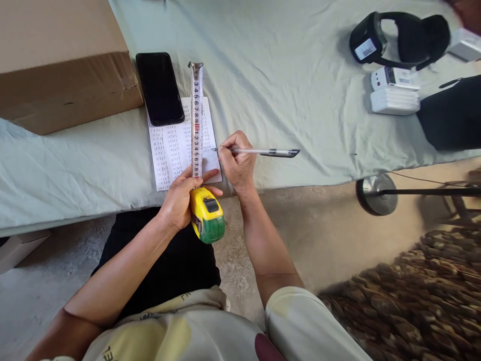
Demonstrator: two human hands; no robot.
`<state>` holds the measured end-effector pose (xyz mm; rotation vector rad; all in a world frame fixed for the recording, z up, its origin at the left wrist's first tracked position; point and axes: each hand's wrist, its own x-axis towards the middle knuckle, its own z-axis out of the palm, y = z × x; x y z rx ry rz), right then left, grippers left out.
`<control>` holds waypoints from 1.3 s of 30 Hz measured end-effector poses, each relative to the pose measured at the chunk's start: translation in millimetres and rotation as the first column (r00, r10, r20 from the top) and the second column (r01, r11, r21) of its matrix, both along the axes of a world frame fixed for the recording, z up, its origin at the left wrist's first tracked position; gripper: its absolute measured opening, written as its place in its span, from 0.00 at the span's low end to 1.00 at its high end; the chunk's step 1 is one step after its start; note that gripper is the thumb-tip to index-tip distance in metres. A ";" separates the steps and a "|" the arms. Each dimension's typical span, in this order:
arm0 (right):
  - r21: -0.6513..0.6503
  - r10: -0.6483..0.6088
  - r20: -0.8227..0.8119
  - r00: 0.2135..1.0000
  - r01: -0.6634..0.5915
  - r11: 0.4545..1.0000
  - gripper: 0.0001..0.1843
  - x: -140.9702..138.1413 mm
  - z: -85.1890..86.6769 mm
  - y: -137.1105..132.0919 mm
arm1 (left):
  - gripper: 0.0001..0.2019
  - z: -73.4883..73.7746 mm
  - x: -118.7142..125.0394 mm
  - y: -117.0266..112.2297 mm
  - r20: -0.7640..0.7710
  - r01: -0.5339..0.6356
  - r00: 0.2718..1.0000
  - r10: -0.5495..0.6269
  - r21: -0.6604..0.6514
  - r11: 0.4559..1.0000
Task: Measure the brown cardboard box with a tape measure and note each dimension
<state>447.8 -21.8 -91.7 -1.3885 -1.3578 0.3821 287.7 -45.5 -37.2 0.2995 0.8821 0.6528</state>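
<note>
My left hand point(181, 196) grips the blade of a yellow and green tape measure point(208, 215) close to its case, the thumb on top of the blade. The pulled-out blade point(196, 120) runs away from me across a white sheet of paper point(176, 165) with handwritten columns of figures. In my right hand point(239, 159) a clear pen with a black cap point(270, 151) is pinched, its tip at the right part of the sheet. A black smartphone point(160, 89) lies over the sheet's upper left corner and hides some of the writing.
A cardboard box point(71, 95) stands at the left on the green cloth-covered table point(285, 75). At the right are a black headset point(406, 40), stacked white devices point(395, 93) and a black item point(451, 115). A round stand base point(377, 194) and a wood pile point(413, 296) are beyond the table edge.
</note>
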 end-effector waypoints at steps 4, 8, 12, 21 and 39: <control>-0.012 -0.025 -0.001 1.000 0.025 1.000 0.08 -0.8 1.2 0.0 | 0.24 -1.1 -0.1 -0.2 -0.007 0.004 1.000 -0.004 0.006 1.000; -0.039 0.005 -0.017 1.000 -0.006 0.999 0.08 -0.2 0.8 -0.7 | 0.25 -2.5 0.1 -0.2 -0.013 0.013 1.000 -0.013 0.012 1.000; -0.035 0.000 -0.021 1.000 -0.001 0.999 0.08 -0.1 -0.6 -0.4 | 0.23 -2.6 0.5 0.2 -0.003 0.006 1.000 -0.006 0.012 1.000; -0.060 -0.049 -0.130 0.990 0.042 0.997 0.07 3.3 3.1 -2.4 | 0.22 -3.9 0.8 0.3 -0.012 -0.011 1.000 0.011 0.009 1.000; -0.063 -0.100 -0.171 0.980 0.090 0.994 0.04 2.0 -3.5 2.3 | 0.22 -4.8 -2.2 -0.9 0.023 -0.006 1.000 0.005 0.018 1.000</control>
